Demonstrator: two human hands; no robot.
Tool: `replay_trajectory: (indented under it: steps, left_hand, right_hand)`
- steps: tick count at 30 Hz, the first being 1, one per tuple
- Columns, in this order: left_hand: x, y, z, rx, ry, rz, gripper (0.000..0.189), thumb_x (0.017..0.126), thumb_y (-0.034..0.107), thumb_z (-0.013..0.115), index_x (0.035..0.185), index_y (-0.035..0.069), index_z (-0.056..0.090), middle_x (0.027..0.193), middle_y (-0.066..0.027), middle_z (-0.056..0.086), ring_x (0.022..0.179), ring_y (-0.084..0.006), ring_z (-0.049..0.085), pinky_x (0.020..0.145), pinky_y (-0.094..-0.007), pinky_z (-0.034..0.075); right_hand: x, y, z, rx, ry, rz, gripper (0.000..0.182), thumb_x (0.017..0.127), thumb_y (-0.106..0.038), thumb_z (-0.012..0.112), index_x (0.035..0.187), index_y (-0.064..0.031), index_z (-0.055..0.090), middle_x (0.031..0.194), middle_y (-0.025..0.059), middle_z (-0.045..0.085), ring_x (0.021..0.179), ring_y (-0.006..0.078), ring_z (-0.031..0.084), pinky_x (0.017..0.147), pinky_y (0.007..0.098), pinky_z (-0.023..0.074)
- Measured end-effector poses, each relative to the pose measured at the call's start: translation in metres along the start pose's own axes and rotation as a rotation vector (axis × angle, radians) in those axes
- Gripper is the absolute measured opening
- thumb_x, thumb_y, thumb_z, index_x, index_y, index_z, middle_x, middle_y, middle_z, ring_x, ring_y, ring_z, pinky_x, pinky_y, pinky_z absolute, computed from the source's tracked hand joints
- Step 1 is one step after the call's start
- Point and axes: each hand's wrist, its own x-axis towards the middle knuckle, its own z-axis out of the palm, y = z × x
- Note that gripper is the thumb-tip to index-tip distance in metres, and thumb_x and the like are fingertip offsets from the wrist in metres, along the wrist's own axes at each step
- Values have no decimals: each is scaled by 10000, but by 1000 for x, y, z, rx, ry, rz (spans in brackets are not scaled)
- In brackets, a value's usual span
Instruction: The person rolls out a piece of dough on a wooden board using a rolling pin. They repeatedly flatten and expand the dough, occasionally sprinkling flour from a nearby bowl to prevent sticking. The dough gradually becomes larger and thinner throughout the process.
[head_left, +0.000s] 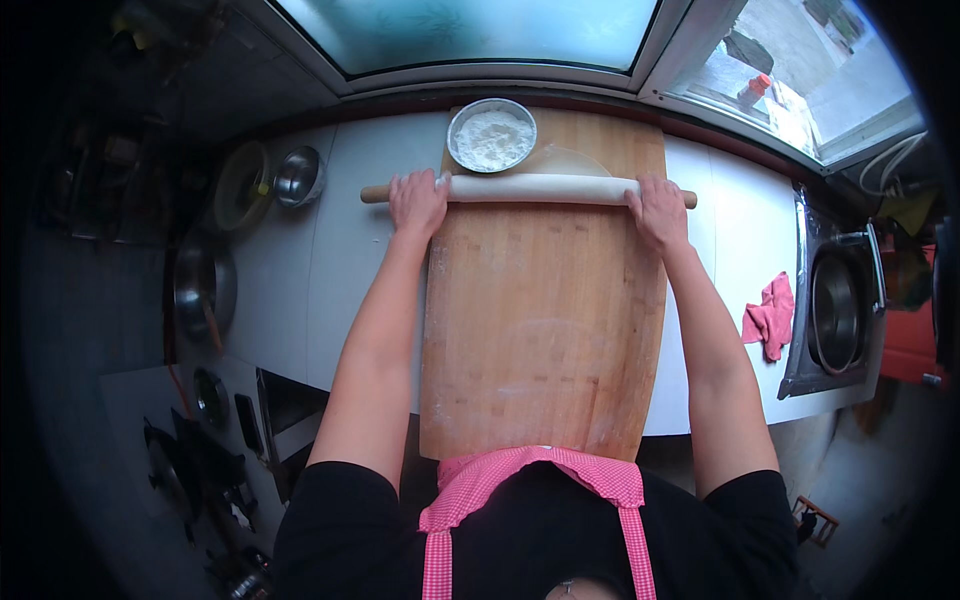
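Observation:
A long wooden rolling pin (375, 195) lies crosswise over the far part of a wooden board (540, 300), its middle wrapped in a sheet of white dough (540, 188). My left hand (418, 201) is closed over the pin near its left end, beside the dough's edge. Near the right end, my right hand (660, 210) grips the pin, thumb against the dough. Part of the thin dough sheet (574, 161) lies flat on the board beyond the pin. A metal bowl of white flour (492, 136) stands at the board's far left corner, close to the pin.
Metal bowls (298, 177) stand on the white counter (367, 300) at left. To the right are a pink cloth (771, 319) and a sink (835, 311) with a faucet. A window frame (495, 79) borders the far side. A pink checked apron (517, 480) touches the board's near edge.

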Motion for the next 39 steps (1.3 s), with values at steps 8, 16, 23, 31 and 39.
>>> replay_trajectory:
  steps: [8, 16, 23, 31, 39]
  left_hand:
    - [-102, -23, -37, -20, -201, 145, 421, 964, 395, 472, 1168, 44, 581, 1139, -171, 604, 1130, -375, 516, 1067, -486, 314]
    - [-261, -48, -50, 13, -94, 214, 529, 942, 399, 525, 1302, 14, 478, 1243, -191, 537, 1222, -387, 446, 1120, -501, 257]
    - [-349, -45, -70, 73, -159, 196, 659, 922, 422, 540, 1404, 6, 371, 1385, -194, 446, 1331, -362, 361, 1173, -501, 191]
    - [-409, -24, -95, 131, -106, 136, 692, 838, 268, 667, 1412, 22, 371, 1387, -179, 424, 1342, -355, 359, 1172, -494, 218]
    - [-417, -30, -99, 178, -19, 212, 557, 793, 111, 615, 1326, 33, 471, 1234, -166, 528, 1260, -320, 454, 1154, -481, 266]
  right_hand:
    - [-111, -4, -28, -54, -58, -178, 533, 845, -313, 675, 1273, -67, 474, 1127, 152, 557, 1047, 358, 515, 939, 453, 390]
    - [-255, -10, -55, -7, -62, -240, 639, 768, -177, 729, 1330, -80, 439, 1196, 135, 531, 1134, 339, 485, 999, 473, 358]
    - [-343, -25, -67, 4, -51, -267, 618, 795, -129, 690, 1360, -73, 447, 1216, 122, 528, 1154, 318, 495, 1032, 475, 348]
    - [-383, -33, -71, 49, -25, -350, 543, 825, -95, 666, 1346, -81, 511, 1233, 115, 537, 1151, 309, 507, 1013, 449, 375]
    - [-402, -39, -82, 110, -34, -399, 505, 822, -70, 667, 1311, -59, 538, 1209, 120, 550, 1126, 317, 530, 992, 433, 410]
